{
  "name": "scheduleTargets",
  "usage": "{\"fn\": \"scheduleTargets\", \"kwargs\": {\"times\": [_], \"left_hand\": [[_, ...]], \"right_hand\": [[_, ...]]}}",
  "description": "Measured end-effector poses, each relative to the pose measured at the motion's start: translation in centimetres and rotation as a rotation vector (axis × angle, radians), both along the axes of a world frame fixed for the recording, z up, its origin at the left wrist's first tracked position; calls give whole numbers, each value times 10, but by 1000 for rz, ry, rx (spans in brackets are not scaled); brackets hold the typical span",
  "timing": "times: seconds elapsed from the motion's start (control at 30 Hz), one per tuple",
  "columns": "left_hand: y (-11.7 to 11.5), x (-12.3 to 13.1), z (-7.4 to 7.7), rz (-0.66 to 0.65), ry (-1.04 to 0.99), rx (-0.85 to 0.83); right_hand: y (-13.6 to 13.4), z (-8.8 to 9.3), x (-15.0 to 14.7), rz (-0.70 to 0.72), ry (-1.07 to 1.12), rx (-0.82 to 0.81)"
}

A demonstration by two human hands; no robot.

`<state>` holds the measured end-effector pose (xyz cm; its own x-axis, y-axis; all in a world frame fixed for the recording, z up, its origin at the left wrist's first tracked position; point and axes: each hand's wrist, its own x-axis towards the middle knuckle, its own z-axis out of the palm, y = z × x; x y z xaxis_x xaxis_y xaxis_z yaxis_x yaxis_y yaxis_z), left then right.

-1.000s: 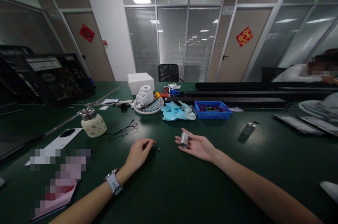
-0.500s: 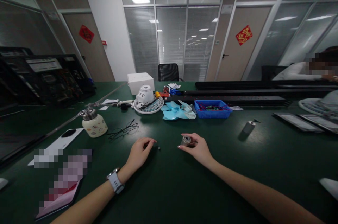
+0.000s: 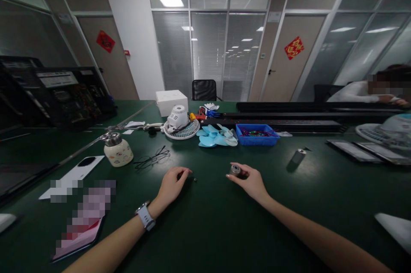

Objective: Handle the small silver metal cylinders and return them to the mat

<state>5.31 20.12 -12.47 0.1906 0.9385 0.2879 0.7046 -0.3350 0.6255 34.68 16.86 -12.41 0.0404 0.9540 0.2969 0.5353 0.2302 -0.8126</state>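
A short silvery metal cylinder [image 3: 235, 170] with a round fitting on its top end is held upright between the thumb and fingers of my right hand [image 3: 252, 182], low over the table. My left hand [image 3: 173, 185], with a watch on its wrist, lies on the table with its fingers curled and thumb and forefinger close together. Whatever may be between those fingertips is hidden. Just right of them lies a tiny metal piece [image 3: 195, 179], apart from the hand. Another similar metal cylinder [image 3: 298, 156] stands farther right.
Ahead are light-blue fan blades [image 3: 213, 136], a white fan housing [image 3: 178, 121] and a blue tray [image 3: 257, 138] of wires. Eyeglasses [image 3: 152, 159], a cream jar [image 3: 118, 153] and phones [image 3: 85, 226] lie left. Dark flat panels [image 3: 369, 153] lie right; a person [image 3: 359, 91] sits beyond.
My right hand has moved a little to the right with the metal cylinder, away from my left hand. The left hand stays almost in place beside the tiny metal piece.
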Motion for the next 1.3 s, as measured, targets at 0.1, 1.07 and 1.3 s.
{"fn": "scheduleTargets", "kwargs": {"times": [0.1,1.07,1.3], "left_hand": [[-1,1,2,-15,8,2],[1,-5,3,11,-130,-10],[3,-2,-2,35,-100,-16]], "right_hand": [[-10,-1,50,-129,1,-51],[31,5,-108,306,-440,46],[-2,35,47,31,-423,226]]}}
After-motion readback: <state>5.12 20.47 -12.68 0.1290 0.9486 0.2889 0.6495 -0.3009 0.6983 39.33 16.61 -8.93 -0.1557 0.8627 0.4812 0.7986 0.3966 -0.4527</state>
